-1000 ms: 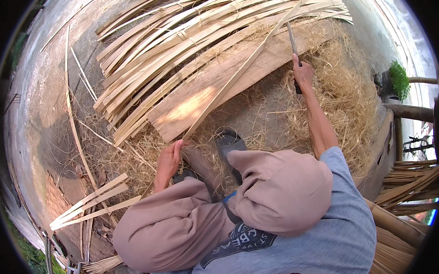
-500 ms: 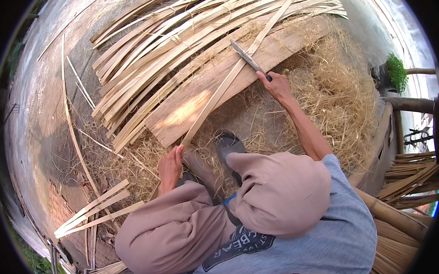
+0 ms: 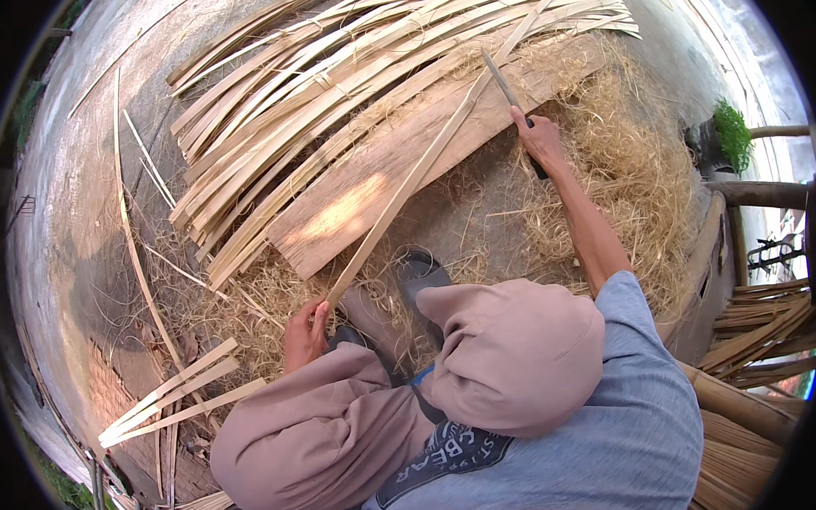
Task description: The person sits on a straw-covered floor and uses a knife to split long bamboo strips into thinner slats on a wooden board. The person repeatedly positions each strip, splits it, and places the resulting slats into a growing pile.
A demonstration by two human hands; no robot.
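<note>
Two bare hands at work over one long, pale bamboo strip [image 3: 423, 169]; left hand [image 3: 305, 332] low near the knees, fingers curled tight around the strip's near end, pinning it so it cannot slide; right hand [image 3: 540, 138] far out at arm's length, fingers wrapped shut around the dark handle of a long narrow metal blade [image 3: 503, 81], blade laid across the strip close to its far part, apparently so the edge can shave the surface. Strip running diagonally from the left hand, up over a broad flat wooden plank [image 3: 379, 184], resting on it for a firm backing; far tip reaching in among a fanned heap of thin split bamboo slats [image 3: 330, 87] spread just beyond the plank, seemingly kept in easy reach. Fine straw-coloured shavings [image 3: 621, 185] piled thick on the right and around the feet, right under where the blade works; dark shoe [image 3: 422, 274] planted between plank and knees, steadying a low crouch. Three short cut bamboo pieces [image 3: 175, 398] lying apart at lower left on the grey concrete floor [image 3: 83, 221]; bundled bamboo [image 3: 761, 319] stacked at the right rim; small green plant [image 3: 734, 134] beyond it.
</note>
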